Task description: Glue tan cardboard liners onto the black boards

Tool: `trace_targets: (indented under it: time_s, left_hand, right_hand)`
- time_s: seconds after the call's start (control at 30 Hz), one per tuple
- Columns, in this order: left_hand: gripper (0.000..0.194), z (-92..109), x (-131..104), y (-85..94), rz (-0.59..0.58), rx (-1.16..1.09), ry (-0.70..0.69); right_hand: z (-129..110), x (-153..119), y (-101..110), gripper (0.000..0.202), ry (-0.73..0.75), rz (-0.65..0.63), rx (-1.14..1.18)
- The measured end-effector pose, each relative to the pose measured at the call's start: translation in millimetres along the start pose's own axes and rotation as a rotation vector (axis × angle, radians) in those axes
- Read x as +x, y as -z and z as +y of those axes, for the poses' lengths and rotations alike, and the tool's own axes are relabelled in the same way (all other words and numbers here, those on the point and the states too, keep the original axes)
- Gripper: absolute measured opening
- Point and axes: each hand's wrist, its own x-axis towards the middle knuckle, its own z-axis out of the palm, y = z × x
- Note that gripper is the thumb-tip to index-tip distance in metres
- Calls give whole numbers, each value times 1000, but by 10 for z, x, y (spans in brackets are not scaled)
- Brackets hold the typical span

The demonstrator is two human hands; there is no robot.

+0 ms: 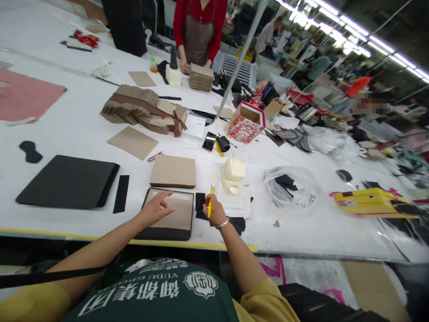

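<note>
My left hand (156, 210) is open, fingers spread a little, over a beige board (177, 213) lying on a black sheet (167, 233). Whether its fingertips press on the board I cannot tell. In my right hand (216, 212) is a brush with a yellow handle (210, 208), bristles pointing away from me. A small black piece (200, 201) lies beside that hand, touching or just under its fingers. Further black strips (238, 223) are under the right wrist. Just beyond stands a cream-coloured, glue-smeared container (233, 172).
A stack of beige boards (173, 171) lies behind the black sheet. To the left are black panels (67, 181) and a black strip (121, 193). A plastic bag (291, 188), a phone (209, 141) and a patterned box (246, 123) stand right. Across the table, a person handles boards (201, 77).
</note>
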Motion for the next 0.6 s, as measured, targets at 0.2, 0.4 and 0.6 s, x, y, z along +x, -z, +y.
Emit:
trace_targets:
  time_s: [0.2,0.4,0.6]
  left_hand:
    - [42,448,182,-191,-227,-402,191]
    - [34,18,-66,-64,20,-714,380]
    - [26,-412,-232,116,233,-891,529]
  right_hand:
    - [-603,-78,-49,23,141,-83,219]
    - [-477,-275,-368,28,-50,-108,365]
    - [-316,-356,-449,22,-124,-96,256]
